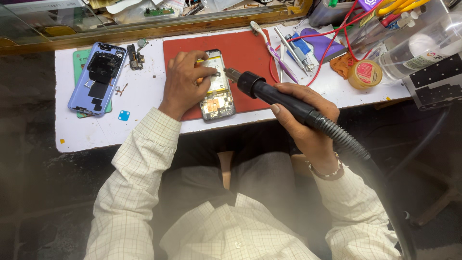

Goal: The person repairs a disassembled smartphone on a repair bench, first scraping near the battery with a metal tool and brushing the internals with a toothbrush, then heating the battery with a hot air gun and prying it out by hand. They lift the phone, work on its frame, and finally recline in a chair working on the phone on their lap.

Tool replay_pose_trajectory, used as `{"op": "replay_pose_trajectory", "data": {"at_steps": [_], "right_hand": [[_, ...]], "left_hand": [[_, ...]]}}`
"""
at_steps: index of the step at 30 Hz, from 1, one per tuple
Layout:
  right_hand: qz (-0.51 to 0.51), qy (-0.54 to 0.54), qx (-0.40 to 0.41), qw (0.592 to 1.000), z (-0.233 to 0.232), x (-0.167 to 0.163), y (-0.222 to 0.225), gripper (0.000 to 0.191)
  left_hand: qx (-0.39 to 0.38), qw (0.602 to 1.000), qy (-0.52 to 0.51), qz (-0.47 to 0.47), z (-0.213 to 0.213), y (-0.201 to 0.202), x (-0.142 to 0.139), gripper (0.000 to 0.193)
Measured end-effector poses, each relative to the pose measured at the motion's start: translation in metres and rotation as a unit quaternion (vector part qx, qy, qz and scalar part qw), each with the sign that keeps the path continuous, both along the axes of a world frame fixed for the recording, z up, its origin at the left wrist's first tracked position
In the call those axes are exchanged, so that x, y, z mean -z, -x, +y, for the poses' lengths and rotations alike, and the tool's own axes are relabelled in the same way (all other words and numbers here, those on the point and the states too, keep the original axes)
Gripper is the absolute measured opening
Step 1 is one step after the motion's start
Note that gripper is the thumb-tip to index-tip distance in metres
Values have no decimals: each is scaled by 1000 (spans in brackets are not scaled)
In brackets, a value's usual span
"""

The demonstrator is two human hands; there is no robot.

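Observation:
An opened phone (pixel 219 96) with bare circuit boards lies on a red mat (pixel 245 53) on the white bench. My left hand (pixel 184 82) rests on the phone's left side, fingers pressing its upper part. My right hand (pixel 308 115) grips a black hot-air gun (pixel 262 89) by its handle. The gun's metal nozzle points left at the phone's upper middle, just above it. A ribbed black hose runs from the handle down to the right.
A lilac phone back cover (pixel 96 77) with black parts lies at left over a green case. A toothbrush (pixel 272 50), tweezers, red wires, a round yellow tin (pixel 365 73) and a clear plastic bottle (pixel 423 48) crowd the right side. Small loose parts (pixel 135 57) sit near the cover.

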State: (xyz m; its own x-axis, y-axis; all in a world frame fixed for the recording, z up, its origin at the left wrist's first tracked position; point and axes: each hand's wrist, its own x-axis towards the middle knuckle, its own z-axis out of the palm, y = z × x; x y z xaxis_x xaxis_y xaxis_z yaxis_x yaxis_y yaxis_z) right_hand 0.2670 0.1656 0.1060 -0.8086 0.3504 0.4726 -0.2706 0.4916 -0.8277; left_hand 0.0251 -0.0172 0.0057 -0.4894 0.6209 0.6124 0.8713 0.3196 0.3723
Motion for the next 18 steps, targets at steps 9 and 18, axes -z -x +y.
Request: {"op": "replay_pose_trajectory", "data": {"at_steps": [9,18], "right_hand": [[1,-10,8,1000,2,-2,-3,33],[10,-10,16,1000,3,-14,-9,31]], "left_hand": [[2,1000,12,27,-1,0,2,15],[-5,1000,-14,21,-3,-2,-1,24]]}}
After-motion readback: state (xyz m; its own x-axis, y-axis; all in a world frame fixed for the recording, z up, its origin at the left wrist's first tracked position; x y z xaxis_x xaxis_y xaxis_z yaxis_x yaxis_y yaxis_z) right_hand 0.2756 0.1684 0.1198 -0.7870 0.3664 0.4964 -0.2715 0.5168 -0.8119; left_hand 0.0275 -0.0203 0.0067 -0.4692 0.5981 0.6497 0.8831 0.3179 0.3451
